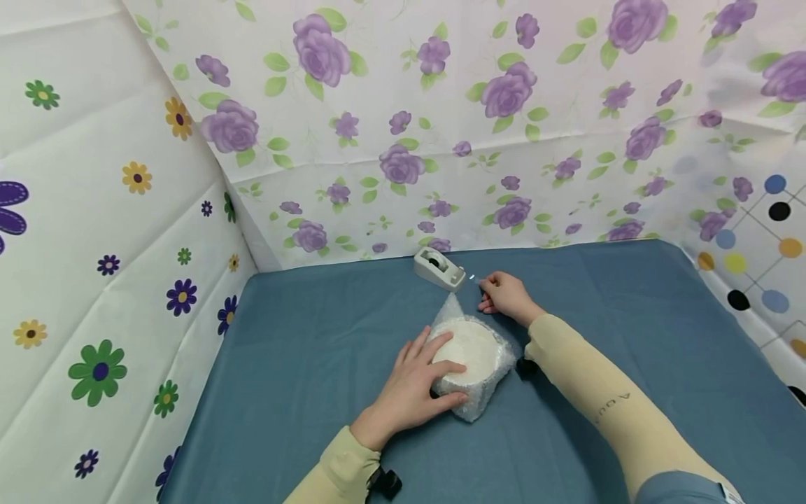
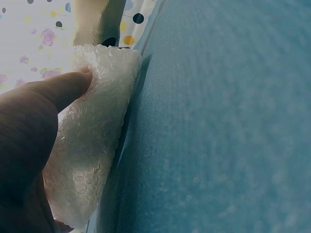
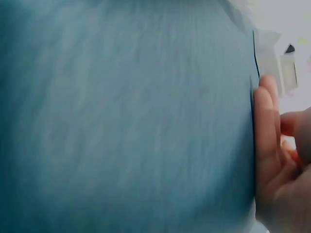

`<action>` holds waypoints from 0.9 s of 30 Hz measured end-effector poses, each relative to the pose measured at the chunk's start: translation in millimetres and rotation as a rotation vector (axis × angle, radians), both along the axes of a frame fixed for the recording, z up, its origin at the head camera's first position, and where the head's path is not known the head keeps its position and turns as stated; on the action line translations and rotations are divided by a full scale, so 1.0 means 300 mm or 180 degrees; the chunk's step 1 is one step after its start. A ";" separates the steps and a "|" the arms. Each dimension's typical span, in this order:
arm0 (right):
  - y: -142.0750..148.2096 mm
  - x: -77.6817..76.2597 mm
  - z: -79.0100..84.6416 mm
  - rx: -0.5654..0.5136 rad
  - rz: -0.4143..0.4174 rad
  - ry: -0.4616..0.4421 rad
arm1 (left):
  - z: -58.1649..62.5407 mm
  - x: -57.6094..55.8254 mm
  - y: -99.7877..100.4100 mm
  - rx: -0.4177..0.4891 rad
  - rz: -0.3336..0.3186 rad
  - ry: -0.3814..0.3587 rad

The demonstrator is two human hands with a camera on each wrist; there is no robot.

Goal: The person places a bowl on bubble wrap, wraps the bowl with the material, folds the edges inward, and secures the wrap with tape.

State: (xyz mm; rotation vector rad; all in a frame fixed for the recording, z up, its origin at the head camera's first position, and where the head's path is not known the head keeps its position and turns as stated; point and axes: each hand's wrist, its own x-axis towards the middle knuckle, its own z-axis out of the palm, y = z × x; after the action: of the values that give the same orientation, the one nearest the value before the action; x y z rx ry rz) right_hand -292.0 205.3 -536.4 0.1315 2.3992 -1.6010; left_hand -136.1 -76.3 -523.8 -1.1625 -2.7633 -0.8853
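A round white object (image 1: 469,353), perhaps a bowl or plate, lies wrapped in bubble wrap (image 1: 472,408) on the table. My left hand (image 1: 412,378) rests on its left side with spread fingers, the thumb near the front edge. In the left wrist view, the thumb (image 2: 73,87) touches the bubble wrap (image 2: 97,126). Beyond the bundle, my right hand (image 1: 506,297) pinches a small clear strip of tape (image 1: 475,279) between thumb and index finger. Just left of that strip stands a white tape dispenser (image 1: 439,269), also partly visible in the right wrist view.
Blue cloth (image 1: 315,350) covers the table. Behind it hangs a white sheet with purple roses (image 1: 403,164); flowered cloth (image 1: 101,374) closes off the left and dotted cloth (image 1: 774,301) the right. A black wrist camera (image 1: 385,483) sits below the left hand.
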 end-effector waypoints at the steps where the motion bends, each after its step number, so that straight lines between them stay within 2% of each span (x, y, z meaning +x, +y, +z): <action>1: 0.009 0.003 -0.003 -0.0119 0.0028 -0.0019 | 0.000 0.000 0.000 -0.0007 0.0004 0.0005; 5: 0.041 0.025 -0.004 -0.0316 0.0151 -0.0036 | -0.002 0.002 0.004 -0.0037 0.0012 0.0008; 14: 0.084 0.090 0.033 0.0013 0.0518 0.0164 | -0.003 0.001 0.000 -0.0022 0.0020 -0.0080; 21: 0.100 0.147 0.108 0.0210 0.0779 0.0395 | -0.005 -0.001 0.003 -0.0076 0.0120 -0.0150; 27: 0.098 0.221 0.201 0.0476 0.1085 0.0706 | -0.005 0.002 0.007 0.0038 0.0178 -0.0299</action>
State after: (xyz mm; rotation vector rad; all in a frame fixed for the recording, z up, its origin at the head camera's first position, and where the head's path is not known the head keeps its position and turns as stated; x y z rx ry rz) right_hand -225.7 234.5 -476.1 -0.4270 2.5306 -1.3406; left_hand -135.7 -74.1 -525.3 -1.0630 -2.8439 -0.9737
